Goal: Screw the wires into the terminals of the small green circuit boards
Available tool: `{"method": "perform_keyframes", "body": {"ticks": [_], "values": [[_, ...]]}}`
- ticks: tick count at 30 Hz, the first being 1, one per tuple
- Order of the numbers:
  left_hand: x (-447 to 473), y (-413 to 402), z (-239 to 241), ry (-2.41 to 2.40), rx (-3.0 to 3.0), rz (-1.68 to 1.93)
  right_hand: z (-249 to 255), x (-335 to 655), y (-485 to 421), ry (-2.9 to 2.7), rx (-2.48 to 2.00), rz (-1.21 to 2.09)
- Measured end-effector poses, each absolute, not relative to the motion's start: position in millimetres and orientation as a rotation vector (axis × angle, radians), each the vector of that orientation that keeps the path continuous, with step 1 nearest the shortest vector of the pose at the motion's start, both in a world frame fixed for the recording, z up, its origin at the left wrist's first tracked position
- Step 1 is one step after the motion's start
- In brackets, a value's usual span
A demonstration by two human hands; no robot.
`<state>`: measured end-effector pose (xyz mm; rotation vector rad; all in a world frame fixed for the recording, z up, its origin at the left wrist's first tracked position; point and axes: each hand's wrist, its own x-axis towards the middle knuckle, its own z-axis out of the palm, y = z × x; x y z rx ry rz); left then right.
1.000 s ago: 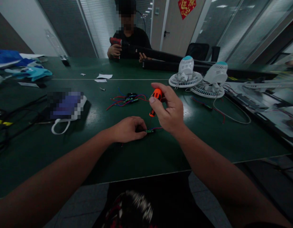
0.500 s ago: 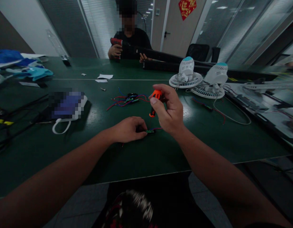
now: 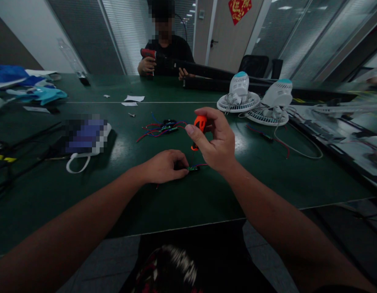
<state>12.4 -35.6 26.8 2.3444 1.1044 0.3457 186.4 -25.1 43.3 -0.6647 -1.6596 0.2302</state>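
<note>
Between thumb and fingers, my left hand (image 3: 168,167) pinches one end of a small green circuit board (image 3: 193,168) on the table. A red and blue wire pair leaves the board's right end. Above it, my right hand (image 3: 217,138) holds an orange and black screwdriver (image 3: 200,122) upright by its handle, the thumb lifted off to the left side. The blade points down toward the board; whether its tip touches cannot be made out. Just beyond lies a bunch of similar boards with red and blue wires (image 3: 167,128).
Two white fans (image 3: 239,101) lie face down at the back right. Another wired board (image 3: 266,137) is near them. A blurred device with a white handle (image 3: 87,136) stands left. Across the green table (image 3: 188,207), a person (image 3: 167,53) holds a red power drill (image 3: 148,53).
My right thumb has moved off the screwdriver's handle to the left, and the handle has turned a little. My left hand and the board stay in place.
</note>
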Motion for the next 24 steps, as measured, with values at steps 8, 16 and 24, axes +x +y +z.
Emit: {"method": "perform_keyframes", "body": {"ticks": [8, 16, 24], "values": [[13.2, -36.0, 27.5, 1.111, 2.32, 0.348, 40.0, 185.8, -23.4, -1.694, -0.678, 0.269], [11.6, -35.3, 25.7, 1.103, 2.288, 0.35, 40.7, 185.2, -25.2, -1.69, -0.657, 0.353], [12.3, -35.3, 27.4, 1.105, 2.323, 0.341, 39.8, 184.3, -23.8, -1.675, -0.689, 0.372]]}}
